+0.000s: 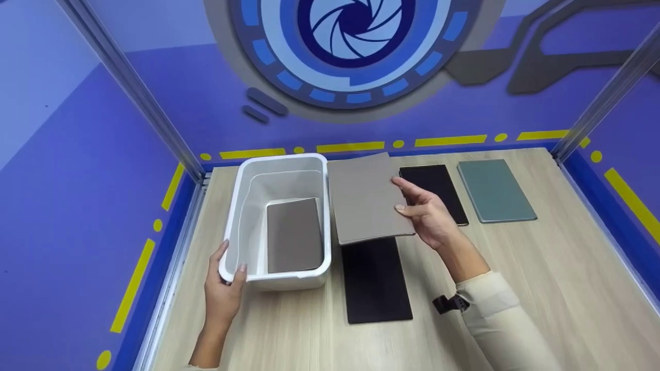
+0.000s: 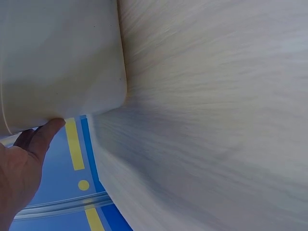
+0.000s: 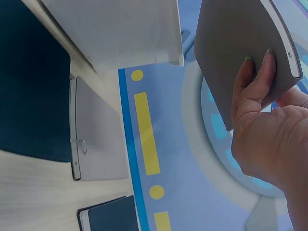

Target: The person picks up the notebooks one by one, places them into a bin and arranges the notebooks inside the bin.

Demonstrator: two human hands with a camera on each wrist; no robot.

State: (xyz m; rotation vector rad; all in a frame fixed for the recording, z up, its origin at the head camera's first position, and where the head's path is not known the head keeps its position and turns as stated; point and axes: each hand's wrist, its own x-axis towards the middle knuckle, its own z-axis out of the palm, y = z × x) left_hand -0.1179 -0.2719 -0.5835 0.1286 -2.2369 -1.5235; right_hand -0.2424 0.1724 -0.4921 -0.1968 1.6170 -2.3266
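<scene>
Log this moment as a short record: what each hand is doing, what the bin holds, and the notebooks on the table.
Left hand: grips near-left corner of white bin
Right hand: holds taupe notebook, raised beside the bin
Bin contents: brown notebook
Table, near: black notebook
Table, far: second black notebook, green notebook to its right
Right wrist view only: grey notebook on the table

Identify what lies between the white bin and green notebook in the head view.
In the head view, a grey notebook held in the right hand beside the white bin, then the farther black notebook, beside the green notebook.
</scene>
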